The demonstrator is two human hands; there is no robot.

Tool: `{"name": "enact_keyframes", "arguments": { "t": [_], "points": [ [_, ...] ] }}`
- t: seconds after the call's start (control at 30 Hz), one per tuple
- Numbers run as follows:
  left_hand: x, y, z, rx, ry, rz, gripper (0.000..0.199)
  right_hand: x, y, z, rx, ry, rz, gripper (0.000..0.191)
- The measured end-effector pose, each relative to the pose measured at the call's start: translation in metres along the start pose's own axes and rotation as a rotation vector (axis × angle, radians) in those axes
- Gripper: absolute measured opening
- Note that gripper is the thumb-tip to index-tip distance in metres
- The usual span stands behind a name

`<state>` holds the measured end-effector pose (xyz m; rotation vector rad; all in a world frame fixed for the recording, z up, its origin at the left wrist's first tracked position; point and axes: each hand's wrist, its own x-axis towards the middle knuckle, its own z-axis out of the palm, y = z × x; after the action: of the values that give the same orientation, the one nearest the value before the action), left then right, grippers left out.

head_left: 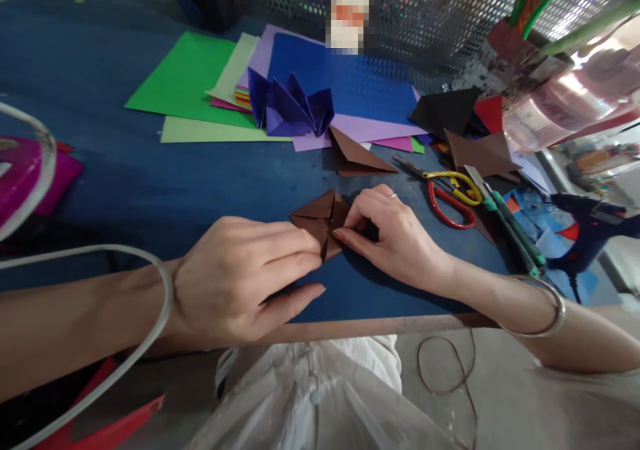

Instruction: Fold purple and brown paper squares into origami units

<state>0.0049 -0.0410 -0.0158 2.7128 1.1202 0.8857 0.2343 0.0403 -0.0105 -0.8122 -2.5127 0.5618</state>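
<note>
A folded piece of brown paper (pixel 315 215) lies on the blue tabletop between my hands, its creased flaps meeting near the middle. My left hand (pixel 250 270) rests with outstretched fingers on its near left part, the thumb held apart. At its right side, my right hand (pixel 395 230) pinches the paper's edge between thumb and fingers. The fingertips partly cover the fold there. Just beyond lies a second folded brown paper (pixel 360 155). A folded dark blue paper shape (pixel 293 110) with several points stands behind it.
Coloured sheets, including green paper (pixel 175 80) and blue paper (pixel 340 80), lie at the back against perforated metal. On the right are scissors (pixel 453 200), a green-handled cutter (pixel 515 227) and a glue gun (pixel 590 227). A white cable (pixel 167 290) loops over my left wrist.
</note>
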Motion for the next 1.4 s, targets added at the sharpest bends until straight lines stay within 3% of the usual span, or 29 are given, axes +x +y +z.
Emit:
{"name": "enact_keyframes", "arguments": {
  "t": [0.17, 0.3, 0.67, 0.9, 1.4],
  "points": [
    [0.002, -0.004, 0.000, 0.068, -0.047, 0.163, 0.032, 0.000, 0.000, 0.000, 0.012, 0.000, 0.004, 0.019],
    [0.000, -0.006, 0.003, 0.113, -0.066, 0.214, 0.035, 0.000, 0.000, 0.000, -0.001, 0.004, 0.009, 0.019],
    [0.002, -0.002, 0.001, 0.139, -0.091, 0.208, 0.034, 0.000, 0.000, 0.000, -0.033, -0.009, 0.043, 0.011],
    [0.001, 0.002, -0.002, 0.131, -0.138, 0.148, 0.034, -0.001, 0.004, -0.002, -0.161, -0.002, 0.176, 0.030],
    [0.000, -0.001, -0.004, 0.112, -0.159, 0.129, 0.038, -0.008, 0.023, -0.020, -0.047, -0.089, 0.103, 0.017]
  ]
}}
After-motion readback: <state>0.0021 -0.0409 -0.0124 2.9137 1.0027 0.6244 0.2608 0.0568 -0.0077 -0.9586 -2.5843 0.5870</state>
